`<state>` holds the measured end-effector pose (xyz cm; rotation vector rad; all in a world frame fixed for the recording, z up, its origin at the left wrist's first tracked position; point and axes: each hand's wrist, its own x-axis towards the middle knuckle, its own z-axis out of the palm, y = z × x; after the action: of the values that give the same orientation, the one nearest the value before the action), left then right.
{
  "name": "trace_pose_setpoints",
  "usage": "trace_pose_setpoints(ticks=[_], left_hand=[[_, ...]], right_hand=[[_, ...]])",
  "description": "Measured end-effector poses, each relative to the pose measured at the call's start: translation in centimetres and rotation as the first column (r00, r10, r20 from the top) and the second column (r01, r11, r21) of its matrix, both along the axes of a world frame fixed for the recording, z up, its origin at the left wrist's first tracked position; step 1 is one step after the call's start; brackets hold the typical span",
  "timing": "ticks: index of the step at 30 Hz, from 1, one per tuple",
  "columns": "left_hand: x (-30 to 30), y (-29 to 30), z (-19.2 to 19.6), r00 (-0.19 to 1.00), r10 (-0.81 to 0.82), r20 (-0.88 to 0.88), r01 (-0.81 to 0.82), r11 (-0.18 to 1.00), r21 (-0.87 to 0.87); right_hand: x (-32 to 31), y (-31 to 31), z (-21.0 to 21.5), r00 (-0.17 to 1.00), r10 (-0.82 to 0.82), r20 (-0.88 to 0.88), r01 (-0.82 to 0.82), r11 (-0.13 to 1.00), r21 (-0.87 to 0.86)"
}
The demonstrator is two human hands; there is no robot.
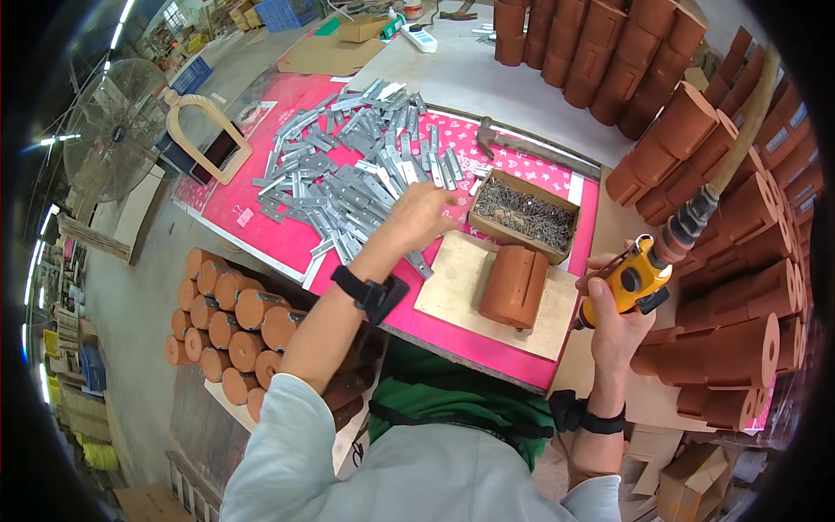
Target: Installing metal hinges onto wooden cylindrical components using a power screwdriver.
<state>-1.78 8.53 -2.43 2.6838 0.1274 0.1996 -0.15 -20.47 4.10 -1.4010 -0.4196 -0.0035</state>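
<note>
My left hand [421, 217] is over the right edge of a heap of grey metal hinge-like strips [348, 187]. Its fingers are apart and point toward a cardboard box [506, 231] of small screws or nails; nothing shows in them. A reddish-brown grooved cylinder [513, 285] lies on a pale wooden board [445, 291] in front of that box. To the right of the board, my right hand [614, 324] is wrapped round a yellow-and-black power screwdriver [639, 277]. A thick cable or hose runs from the tool to the upper right.
Brown cylinders [709, 348] are stacked at the right and far right, with more [239, 317] piled at the left. A hammer [513, 143] lies behind the box on the pink-covered table [291, 91]. An arched wooden frame [209, 139] and a fan [117, 130] stand at the left.
</note>
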Motion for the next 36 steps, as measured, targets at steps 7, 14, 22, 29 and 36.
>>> trace_pose_setpoints(ticks=[7,14,22,29,36], left_hand=[[-0.5,1.3,-1.0,0.975,0.064,-0.214,0.0,0.957,0.29],[0.5,1.8,-0.8,0.968,-0.021,-0.25,0.102,0.944,0.314],[0.6,0.0,1.4,0.97,0.163,0.181,-0.097,0.94,-0.326],[1.2,-6.4,4.3,0.995,-0.096,-0.041,0.01,0.474,-0.88],[3.4,-7.4,5.2,0.964,-0.221,-0.147,0.038,0.663,-0.748]], right_hand=[[0.3,0.0,-0.2,1.0,-0.007,0.016,0.008,0.999,-0.042],[0.2,-0.3,-0.4,1.0,-0.007,0.021,0.007,1.0,-0.01],[0.3,-0.6,-0.9,1.0,-0.007,0.011,0.007,1.0,-0.011],[0.6,-0.7,-0.9,0.999,0.031,-0.023,-0.033,0.997,-0.067],[0.3,-0.7,-1.1,0.998,0.055,0.017,-0.055,0.998,0.0]])
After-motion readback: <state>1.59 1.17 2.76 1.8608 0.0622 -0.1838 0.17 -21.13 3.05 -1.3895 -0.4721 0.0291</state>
